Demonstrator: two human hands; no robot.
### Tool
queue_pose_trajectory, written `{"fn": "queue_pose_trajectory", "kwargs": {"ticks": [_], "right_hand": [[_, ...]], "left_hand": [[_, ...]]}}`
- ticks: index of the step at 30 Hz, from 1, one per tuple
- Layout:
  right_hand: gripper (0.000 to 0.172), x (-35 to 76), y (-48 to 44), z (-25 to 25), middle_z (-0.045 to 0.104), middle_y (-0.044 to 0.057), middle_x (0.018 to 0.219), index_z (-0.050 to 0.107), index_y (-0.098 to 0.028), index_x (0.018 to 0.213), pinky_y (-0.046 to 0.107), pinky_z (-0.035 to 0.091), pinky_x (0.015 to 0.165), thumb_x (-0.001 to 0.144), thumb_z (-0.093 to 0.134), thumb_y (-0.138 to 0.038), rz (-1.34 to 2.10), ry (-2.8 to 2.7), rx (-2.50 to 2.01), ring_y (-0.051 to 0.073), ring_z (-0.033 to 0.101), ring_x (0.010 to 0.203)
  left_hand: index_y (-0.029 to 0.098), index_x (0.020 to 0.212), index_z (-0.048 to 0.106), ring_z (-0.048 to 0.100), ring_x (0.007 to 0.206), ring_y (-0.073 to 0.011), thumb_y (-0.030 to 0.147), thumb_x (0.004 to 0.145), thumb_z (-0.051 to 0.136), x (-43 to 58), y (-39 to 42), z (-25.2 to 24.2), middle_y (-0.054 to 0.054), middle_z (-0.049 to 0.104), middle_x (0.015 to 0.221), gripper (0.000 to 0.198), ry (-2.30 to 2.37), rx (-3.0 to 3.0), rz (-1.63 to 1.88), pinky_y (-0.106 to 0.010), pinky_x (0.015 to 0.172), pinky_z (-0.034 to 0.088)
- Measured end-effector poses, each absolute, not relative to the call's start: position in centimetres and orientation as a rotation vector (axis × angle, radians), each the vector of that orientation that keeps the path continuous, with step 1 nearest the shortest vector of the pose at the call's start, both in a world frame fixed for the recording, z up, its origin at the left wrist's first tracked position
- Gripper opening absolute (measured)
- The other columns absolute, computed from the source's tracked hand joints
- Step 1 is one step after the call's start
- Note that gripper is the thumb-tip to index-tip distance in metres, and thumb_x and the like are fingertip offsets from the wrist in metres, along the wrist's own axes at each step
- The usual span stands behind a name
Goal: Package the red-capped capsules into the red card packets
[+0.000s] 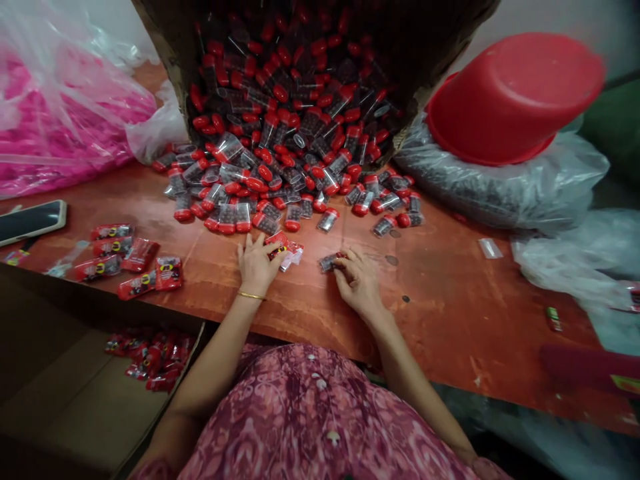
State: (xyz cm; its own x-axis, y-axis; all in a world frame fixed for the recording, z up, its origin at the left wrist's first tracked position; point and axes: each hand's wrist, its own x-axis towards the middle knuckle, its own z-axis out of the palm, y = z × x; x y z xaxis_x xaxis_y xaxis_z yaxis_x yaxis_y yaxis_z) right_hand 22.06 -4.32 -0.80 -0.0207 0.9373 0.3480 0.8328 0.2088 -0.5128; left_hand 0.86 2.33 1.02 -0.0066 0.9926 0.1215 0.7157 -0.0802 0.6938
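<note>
Dim warm light, soft blur, edges bent by wide lens.

Two small items under our hands

We see a flat red sachet [284, 252] lying under the left hand's fingertips, and a small clear tube of dark pieces [330, 262] lying on its side, pinched at the right hand's fingertips.

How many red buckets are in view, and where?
1. The red bucket lies tipped over on a clear bag of dark pieces at the table's far right, beside the cardboard box spilling red-capped tubes. None other shows.
</note>
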Motion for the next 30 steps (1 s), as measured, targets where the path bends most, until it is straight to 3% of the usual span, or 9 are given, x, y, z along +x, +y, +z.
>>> {"fn": "queue_pose_trajectory", "kwargs": {"ticks": [8, 14, 17, 19, 23, 26, 30], "right_hand": [[0.017, 19.1, -4.1, 0.7, 0.070, 0.009, 0.093, 0.065, -0.020, 0.083, 0.040, 0.045, 0.085, 0.083, 0.050, -0.026, 0.326, -1.670, -1.487, 0.022, 0.061, 0.090], [0.027, 14.6, -2.9, 1.4, 0.068, 0.003, 0.089, 0.062, -0.022, 0.095, 0.031, 0.049, 0.074, 0.079, 0.056, -0.043, 1.003, -1.201, -1.302, 0.017, 0.061, 0.079], [0.027, 13.6, -2.2, 1.6, 0.066, 0.000, 0.077, 0.062, -0.020, 0.081, 0.028, 0.048, 0.072, 0.078, 0.055, -0.046, 1.129, -1.039, -1.217, 0.014, 0.058, 0.071], [0.028, 13.7, -2.0, 1.6, 0.061, -0.001, 0.067, 0.060, -0.020, 0.071, 0.026, 0.045, 0.066, 0.079, 0.053, -0.046, 1.086, -1.016, -1.244, 0.013, 0.054, 0.064], [0.033, 14.2, -2.6, 1.7, 0.049, -0.004, 0.057, 0.052, -0.021, 0.064, 0.023, 0.038, 0.055, 0.083, 0.047, -0.048, 0.915, -1.058, -1.338, 0.011, 0.044, 0.055], [0.036, 14.2, -3.1, 1.4, 0.044, -0.004, 0.054, 0.045, -0.022, 0.061, 0.024, 0.034, 0.054, 0.087, 0.039, -0.045, 0.796, -1.150, -1.386, 0.011, 0.041, 0.053], [0.030, 14.0, -3.5, 1.1, 0.049, -0.002, 0.061, 0.049, -0.022, 0.068, 0.026, 0.036, 0.058, 0.089, 0.038, -0.040, 0.677, -1.268, -1.398, 0.013, 0.045, 0.057]], "left_hand": [[0.025, 0.085, 0.074, 0.039, 0.129, -0.0371, 0.033, 0.077, 0.060, 0.9, 2.0, 0.2, -0.011, 0.061, 0.124, 0.018, 1.818, 1.849, 0.918, -0.059, 0.103, 0.023], [0.027, 0.086, 0.073, 0.035, 0.133, -0.0317, 0.035, 0.077, 0.061, 2.0, 0.0, 2.6, -0.008, 0.055, 0.132, 0.017, 1.723, 1.842, 1.159, -0.058, 0.108, 0.015], [0.026, 0.093, 0.072, 0.034, 0.134, -0.0288, 0.035, 0.074, 0.065, 2.6, -1.1, 3.6, -0.008, 0.054, 0.134, 0.022, 1.629, 1.741, 1.236, -0.052, 0.111, 0.013], [0.024, 0.103, 0.068, 0.042, 0.129, -0.0266, 0.037, 0.072, 0.067, 2.8, -1.7, 3.7, -0.009, 0.056, 0.131, 0.034, 1.554, 1.499, 1.294, -0.046, 0.110, 0.023], [0.017, 0.090, 0.069, 0.064, 0.093, -0.0216, 0.049, 0.067, 0.068, 3.0, -2.6, 3.6, -0.010, 0.071, 0.097, 0.039, 1.273, 0.880, 1.110, -0.032, 0.081, 0.049], [0.015, 0.080, 0.069, 0.065, 0.076, -0.0171, 0.047, 0.058, 0.076, 3.3, -3.0, 4.0, -0.007, 0.072, 0.082, 0.040, 1.153, 0.616, 1.009, -0.023, 0.061, 0.049], [0.015, 0.076, 0.068, 0.063, 0.065, -0.0126, 0.040, 0.051, 0.081, 3.6, -2.9, 4.6, -0.003, 0.070, 0.074, 0.037, 1.108, 0.471, 1.013, -0.021, 0.056, 0.047]]}}
